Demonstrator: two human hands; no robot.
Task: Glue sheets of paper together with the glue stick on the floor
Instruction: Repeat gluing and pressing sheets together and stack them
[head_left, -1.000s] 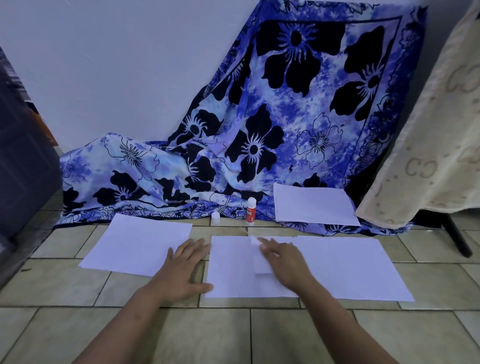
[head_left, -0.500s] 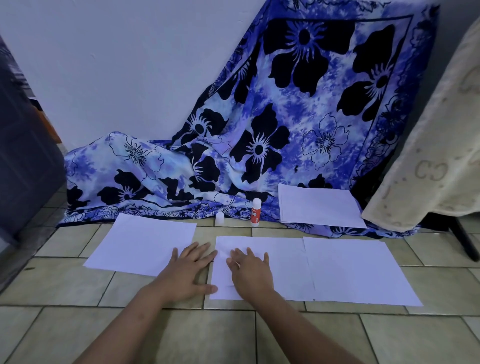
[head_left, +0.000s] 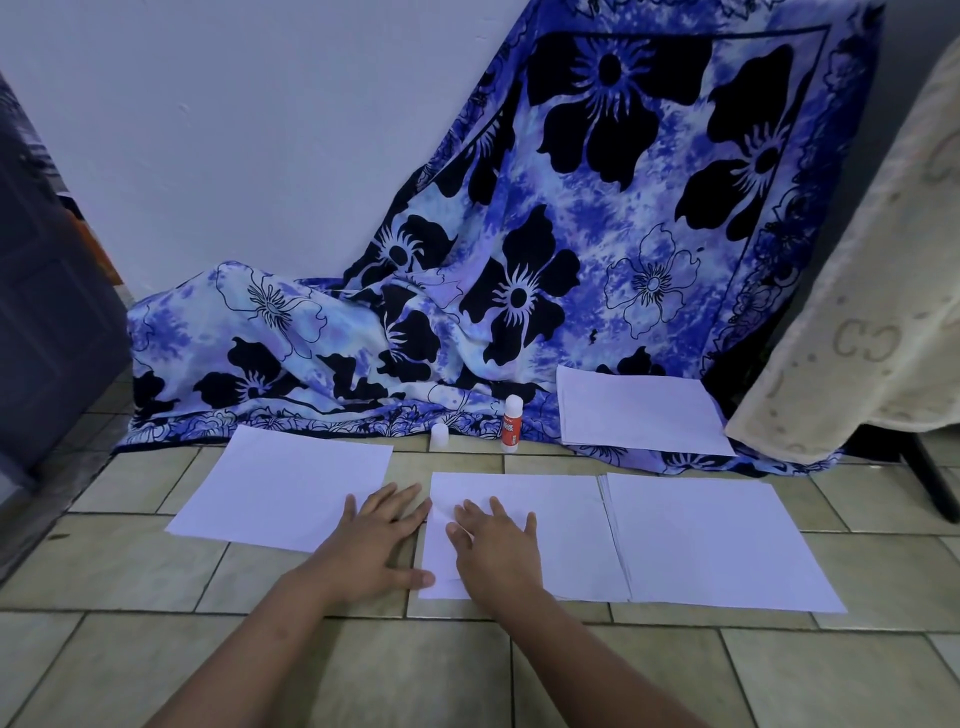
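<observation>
Right hand (head_left: 496, 551) slid left on middle sheet (head_left: 561, 525), left hand (head_left: 374, 545) flat

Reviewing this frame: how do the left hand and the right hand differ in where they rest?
The left hand lies mostly on the bare floor beside the middle sheet, while the right hand lies wholly on that sheet. The left hand's thumb reaches the sheet's edge; the right hand's thumb sits on the paper. Both are flat, palm down, fingers spread, holding nothing.
</observation>
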